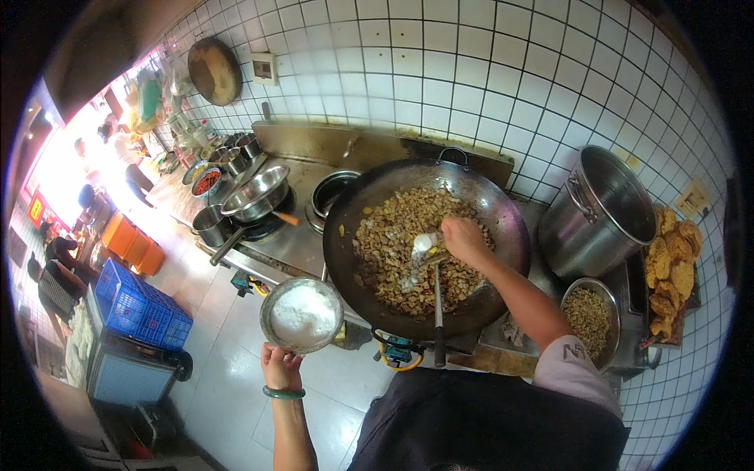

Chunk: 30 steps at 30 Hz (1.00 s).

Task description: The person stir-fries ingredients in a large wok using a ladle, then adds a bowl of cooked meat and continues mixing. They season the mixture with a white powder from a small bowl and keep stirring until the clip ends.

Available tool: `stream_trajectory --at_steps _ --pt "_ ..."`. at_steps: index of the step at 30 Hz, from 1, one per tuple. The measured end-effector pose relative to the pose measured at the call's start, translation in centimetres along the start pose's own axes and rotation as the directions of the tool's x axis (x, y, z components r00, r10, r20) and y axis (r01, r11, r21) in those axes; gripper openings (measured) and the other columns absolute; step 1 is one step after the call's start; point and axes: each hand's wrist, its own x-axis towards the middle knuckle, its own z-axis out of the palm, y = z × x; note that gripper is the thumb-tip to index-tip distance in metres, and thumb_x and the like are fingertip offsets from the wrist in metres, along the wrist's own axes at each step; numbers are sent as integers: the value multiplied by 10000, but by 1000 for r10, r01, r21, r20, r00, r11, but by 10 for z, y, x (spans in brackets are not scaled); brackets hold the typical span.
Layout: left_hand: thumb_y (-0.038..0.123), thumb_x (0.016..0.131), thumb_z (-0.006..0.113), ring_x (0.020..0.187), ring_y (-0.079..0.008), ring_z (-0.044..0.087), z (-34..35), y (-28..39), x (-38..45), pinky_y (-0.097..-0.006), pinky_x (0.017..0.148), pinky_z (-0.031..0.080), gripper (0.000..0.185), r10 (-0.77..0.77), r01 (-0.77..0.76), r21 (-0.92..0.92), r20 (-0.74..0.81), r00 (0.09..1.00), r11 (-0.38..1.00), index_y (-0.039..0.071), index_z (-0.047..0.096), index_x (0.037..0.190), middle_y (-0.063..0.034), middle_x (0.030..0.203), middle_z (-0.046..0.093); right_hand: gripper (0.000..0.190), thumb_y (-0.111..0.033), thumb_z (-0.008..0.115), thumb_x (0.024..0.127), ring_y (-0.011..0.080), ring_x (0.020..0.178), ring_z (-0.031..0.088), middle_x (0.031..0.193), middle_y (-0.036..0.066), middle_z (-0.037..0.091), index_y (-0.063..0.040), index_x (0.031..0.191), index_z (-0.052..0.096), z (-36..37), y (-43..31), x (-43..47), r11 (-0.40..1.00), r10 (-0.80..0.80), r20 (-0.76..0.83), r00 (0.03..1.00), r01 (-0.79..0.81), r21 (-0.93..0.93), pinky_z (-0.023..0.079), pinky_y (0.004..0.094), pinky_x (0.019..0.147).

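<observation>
My left hand grips the near rim of a metal bowl that holds white powder, held up beside the wok. Above the large wok, my right hand is closed around the handle end of a small spoon with white powder; the handle is hidden by the fingers. Some white powder lies on the chopped, browned food below the spoon. A spatula or ladle with a dark handle rests in the wok, its handle over the near rim.
To the right stand a tall steel stockpot, a bowl of minced food and fried pieces. Left of the wok are a steel basin and saucepan. Blue crates and several people are farther left.
</observation>
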Motion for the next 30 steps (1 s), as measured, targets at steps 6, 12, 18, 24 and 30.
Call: stream_trajectory --at_steps 6,12,18,24,30 --pt "39 781 517 623 -156 515 1 2 -6 -312 571 479 134 -17 16 27 37 999 1000 118 423 729 -13 675 503 64 -36 547 715 286 523 575 554 174 543 19 698 522 4 16 20 968 52 65 997 -34 -251 457 408 490" --pt "64 804 531 606 -152 552 17 -9 -6 -314 546 516 133 -55 50 55 104 993 997 124 447 720 -9 664 520 106 -116 517 835 223 458 526 572 99 550 -36 797 575 -25 -49 21 970 11 -130 991 21 243 403 344 442" --pt "-2 788 495 590 -147 561 50 -23 -6 -277 481 516 133 -101 100 15 218 971 995 102 458 715 -27 680 533 111 -96 530 828 252 560 608 666 142 610 -1 796 578 -37 -140 -5 852 -87 95 992 25 524 461 327 498" --pt "-21 780 472 624 -157 569 68 -32 -9 -304 519 528 137 -143 139 34 253 957 990 106 456 730 -26 715 540 137 -104 525 837 178 483 594 600 103 601 7 799 595 -15 -136 -15 735 86 369 925 -309 603 451 296 467" --pt "-15 778 469 626 -158 569 71 -41 -3 -309 521 527 140 -144 151 -7 275 951 988 105 460 707 -27 711 543 151 -84 495 848 113 408 530 517 40 532 35 825 586 -8 -94 -3 342 287 556 780 -626 701 356 228 353"
